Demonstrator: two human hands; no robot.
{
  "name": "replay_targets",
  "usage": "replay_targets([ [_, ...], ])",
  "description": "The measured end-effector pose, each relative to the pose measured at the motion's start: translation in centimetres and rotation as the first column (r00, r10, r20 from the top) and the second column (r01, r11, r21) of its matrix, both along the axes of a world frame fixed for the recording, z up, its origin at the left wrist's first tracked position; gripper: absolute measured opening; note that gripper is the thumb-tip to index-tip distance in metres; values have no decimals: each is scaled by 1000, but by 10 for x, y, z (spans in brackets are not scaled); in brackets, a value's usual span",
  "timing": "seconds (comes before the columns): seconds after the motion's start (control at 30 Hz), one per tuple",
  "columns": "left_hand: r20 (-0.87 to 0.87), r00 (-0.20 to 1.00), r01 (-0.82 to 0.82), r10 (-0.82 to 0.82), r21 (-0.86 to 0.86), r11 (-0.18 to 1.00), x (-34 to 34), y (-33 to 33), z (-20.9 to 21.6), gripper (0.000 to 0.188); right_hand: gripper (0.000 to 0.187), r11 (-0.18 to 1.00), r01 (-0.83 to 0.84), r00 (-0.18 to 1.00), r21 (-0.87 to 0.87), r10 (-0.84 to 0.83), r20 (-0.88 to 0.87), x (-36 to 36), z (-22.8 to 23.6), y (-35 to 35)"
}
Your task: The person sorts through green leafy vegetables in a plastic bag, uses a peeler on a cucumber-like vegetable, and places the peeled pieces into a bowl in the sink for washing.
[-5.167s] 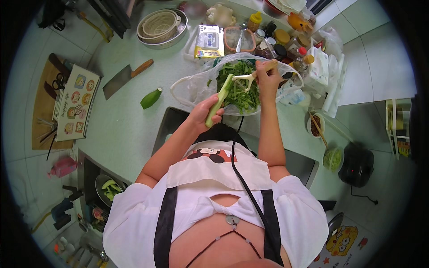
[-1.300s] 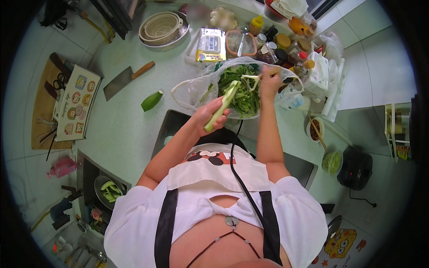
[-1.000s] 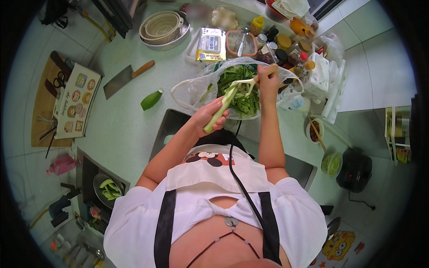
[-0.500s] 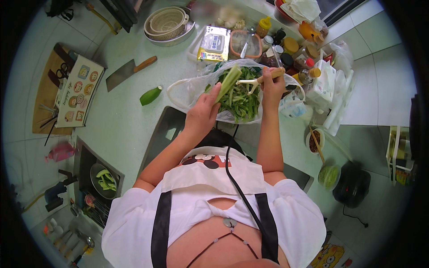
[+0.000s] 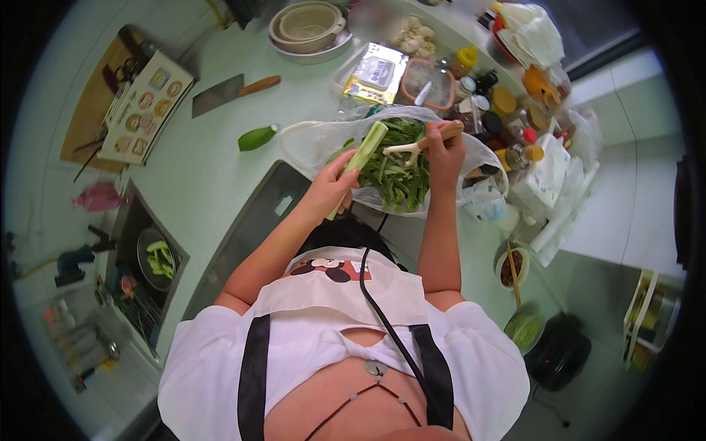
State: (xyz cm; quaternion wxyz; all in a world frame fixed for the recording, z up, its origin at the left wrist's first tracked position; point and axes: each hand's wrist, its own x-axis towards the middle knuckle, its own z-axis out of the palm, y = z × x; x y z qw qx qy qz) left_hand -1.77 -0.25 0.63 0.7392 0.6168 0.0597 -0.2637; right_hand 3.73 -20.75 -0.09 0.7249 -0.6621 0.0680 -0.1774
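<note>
My left hand (image 5: 329,191) is wrapped round a long pale green vegetable stem (image 5: 365,151), which slants up and to the right. Its lower end sticks out below my fingers. In my right hand (image 5: 445,153) is a Y-shaped peeler (image 5: 403,149) with a wooden handle and cream head. The peeler's head is just right of the stem; whether they touch I cannot tell. Beneath both hands, a pile of green peelings (image 5: 401,180) fills an open clear plastic bag (image 5: 305,141). A short dark green vegetable piece (image 5: 257,139) lies on the counter to the left.
A cleaver (image 5: 220,95) lies at the far left, near stacked strainers (image 5: 305,28). Bottles and jars (image 5: 489,110) crowd the back right. A pan (image 5: 156,259) with green pieces sits in the left sink. A small bowl (image 5: 512,266) with chopsticks stands at right.
The stem has tilted and slid lower through my left hand, so its bottom end now shows. My right hand with the peeler stays close beside it. The whole view has turned slightly.
</note>
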Motion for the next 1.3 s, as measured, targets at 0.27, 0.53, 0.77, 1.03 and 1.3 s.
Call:
replay_targets([
  [0.27,107,959,-250,264,-125,960,-29,27,1,50,10,982,52,994,-182,-33,105,-1,8,14],
  [0.53,80,898,-392,432,-297,871,-41,99,-3,50,11,972,-62,996,227,44,83,-17,49,119],
  [0.77,-27,674,-729,738,-182,659,-86,223,-23,43,10,922,-290,947,257,316,-64,-40,34,258],
  [1.03,-84,106,-994,991,-21,104,-173,373,-76,46,10,773,-535,774,340,610,-170,-65,17,387],
  [1.3,-55,-329,-942,943,-53,-332,-206,438,-88,46,8,711,-590,699,382,687,-199,-87,14,437],
])
